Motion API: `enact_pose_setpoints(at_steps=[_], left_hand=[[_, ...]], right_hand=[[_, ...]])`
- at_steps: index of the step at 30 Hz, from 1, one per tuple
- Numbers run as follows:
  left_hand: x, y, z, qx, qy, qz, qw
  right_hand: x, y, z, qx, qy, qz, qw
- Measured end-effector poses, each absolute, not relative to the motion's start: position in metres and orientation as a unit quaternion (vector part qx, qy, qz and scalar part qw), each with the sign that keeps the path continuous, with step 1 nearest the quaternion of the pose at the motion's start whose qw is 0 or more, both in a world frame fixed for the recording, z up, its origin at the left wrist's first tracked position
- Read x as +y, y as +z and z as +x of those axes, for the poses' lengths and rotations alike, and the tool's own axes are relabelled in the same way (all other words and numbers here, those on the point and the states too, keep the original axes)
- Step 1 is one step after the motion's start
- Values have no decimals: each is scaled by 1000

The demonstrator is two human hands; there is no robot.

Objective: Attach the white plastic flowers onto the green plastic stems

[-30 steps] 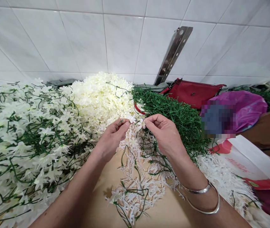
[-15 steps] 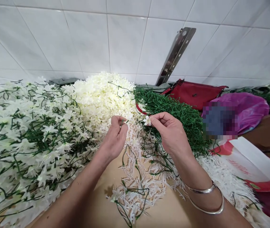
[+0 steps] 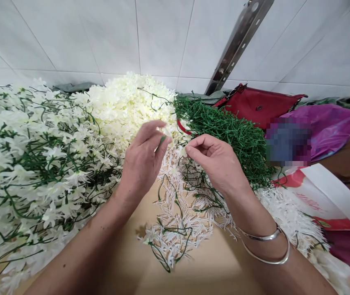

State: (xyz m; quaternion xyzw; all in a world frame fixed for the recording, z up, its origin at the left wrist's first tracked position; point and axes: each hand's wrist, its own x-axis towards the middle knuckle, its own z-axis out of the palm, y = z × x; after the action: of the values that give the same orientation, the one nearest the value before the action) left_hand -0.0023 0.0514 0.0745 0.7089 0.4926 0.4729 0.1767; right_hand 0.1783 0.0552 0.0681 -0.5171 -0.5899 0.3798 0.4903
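Your left hand [image 3: 142, 160] is raised over the middle of the bench, thumb and forefinger nipped on a thin green stem [image 3: 162, 141] that runs slantwise between them; the remaining fingers lie loosely extended, gripping nothing. A pale blur just above that stem tip is too smeared to identify. Your right hand [image 3: 218, 162] sits just beside it, the two hands near each other but apart. Its thumb and forefinger are pressed together at the tips and the other fingers are curled in behind. Whether anything lies inside that pinch cannot be told, as the fingertips cover it. Two silver bangles [image 3: 265, 248] ring your right wrist. Directly below both hands, a tangle of white spiky sprigs [image 3: 178, 229] on green wire lies on the brown table [image 3: 132, 270], and strands of it reach up to your right hand. Behind your left hand stands a heap of loose cream petals [image 3: 128, 100]. To its left, a large spread of flowered vines [image 3: 30, 155] covers that side of the bench. Behind your right hand lies a pile of bare green stems [image 3: 233, 133], touching the petal heap at its left edge. Further back, against the white tiled wall [image 3: 101, 32], rests a red bag [image 3: 259, 107], with a purple plastic bag [image 3: 331, 127] beside it on the right. A metal bracket [image 3: 239, 41] leans slantwise up the wall above the red bag. A white and red sack [image 3: 319, 200] lies at the right edge of the bench.
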Motion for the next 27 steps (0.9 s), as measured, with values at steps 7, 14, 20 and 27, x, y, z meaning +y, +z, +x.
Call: enact_pose_setpoints(at_steps=[7,14,20,27], left_hand=[[54,74,-8,507,407,686,326],[56,73,-6,468,383,686,404],[63,64,-16,518,432,655,340],[65,64,-19,576,438,600,340]], right_hand=[[52,73,177,-604,312,-531,506],[41,73,163,-624,314,-506,506],[47,45,156,-643,304,-502,492],[51,16,152,-791,139,-529,274]])
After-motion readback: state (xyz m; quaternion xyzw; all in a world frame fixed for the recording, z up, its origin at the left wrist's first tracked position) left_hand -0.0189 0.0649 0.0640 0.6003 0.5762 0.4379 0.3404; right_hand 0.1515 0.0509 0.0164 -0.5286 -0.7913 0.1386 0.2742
